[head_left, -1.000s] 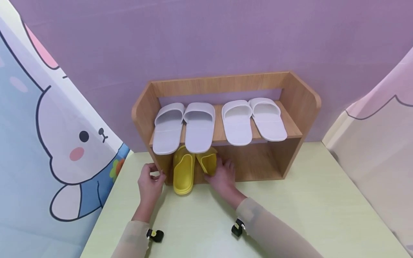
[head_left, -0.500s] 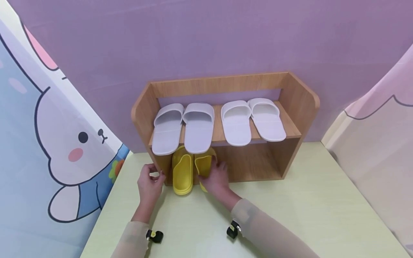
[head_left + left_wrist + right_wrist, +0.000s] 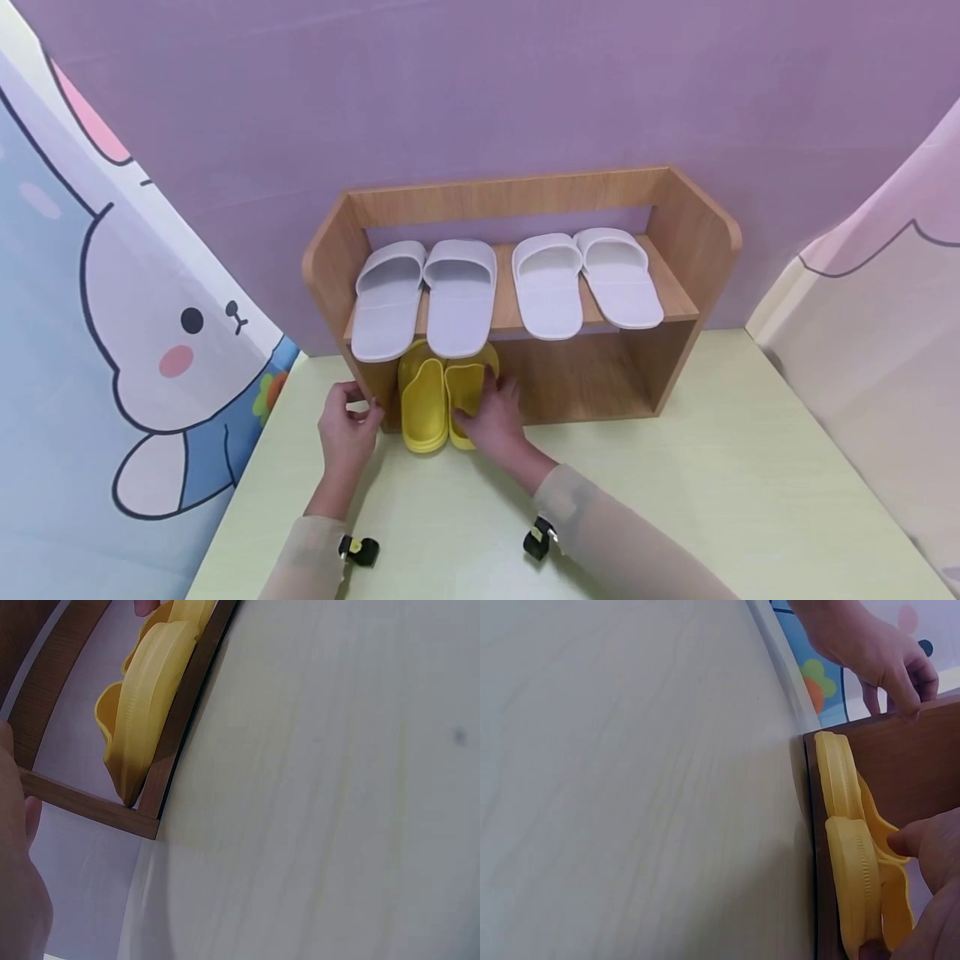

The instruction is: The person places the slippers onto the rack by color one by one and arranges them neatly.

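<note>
My right hand (image 3: 495, 423) grips the right yellow clog (image 3: 462, 385) by its sides on the lower shelf of a wooden shoe rack (image 3: 517, 197). In the right wrist view its thumb reaches over the clog's opening, and part of the hand (image 3: 939, 881) is cut off by the frame. Close beside stands the left yellow clog (image 3: 424, 408), heel toward the front edge. Thumb and fingers of my left hand (image 3: 347, 429) pinch the front edge of the rack's left side panel (image 3: 900, 739), thumb on the inner side.
Two pairs of white slippers sit on the upper shelf, the left pair (image 3: 461, 312) and right pair (image 3: 551, 296), toes toward the back. The rack stands on a pale table (image 3: 712, 500) against a purple backdrop (image 3: 510, 92). A rabbit-print curtain (image 3: 172, 350) hangs at left.
My right hand has moved left with the right clog, turning it straighter, until it lies alongside the left one. My left hand has kept its hold on the rack.
</note>
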Demonstrator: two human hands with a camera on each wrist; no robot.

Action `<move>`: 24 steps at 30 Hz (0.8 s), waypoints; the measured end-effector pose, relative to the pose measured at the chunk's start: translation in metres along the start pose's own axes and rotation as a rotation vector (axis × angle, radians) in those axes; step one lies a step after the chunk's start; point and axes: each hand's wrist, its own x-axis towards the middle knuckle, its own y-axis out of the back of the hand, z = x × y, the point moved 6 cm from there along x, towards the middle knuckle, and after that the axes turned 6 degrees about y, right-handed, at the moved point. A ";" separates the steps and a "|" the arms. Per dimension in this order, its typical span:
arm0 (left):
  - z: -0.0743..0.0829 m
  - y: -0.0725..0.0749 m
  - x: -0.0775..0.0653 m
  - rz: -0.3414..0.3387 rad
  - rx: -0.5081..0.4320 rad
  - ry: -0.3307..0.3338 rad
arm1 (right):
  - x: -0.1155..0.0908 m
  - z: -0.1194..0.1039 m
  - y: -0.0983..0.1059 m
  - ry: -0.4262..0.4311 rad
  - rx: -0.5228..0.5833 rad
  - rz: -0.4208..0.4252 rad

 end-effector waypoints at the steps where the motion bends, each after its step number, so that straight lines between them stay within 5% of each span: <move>1: 0.000 0.001 0.000 0.001 -0.002 0.001 | 0.000 0.000 0.000 -0.002 0.004 -0.006; 12: 0.005 0.002 -0.001 -0.033 0.017 0.011 | -0.006 0.016 0.025 0.009 0.128 -0.069; 24: 0.007 0.027 0.001 -0.293 0.273 -0.116 | -0.068 0.078 0.128 0.228 -0.069 -0.202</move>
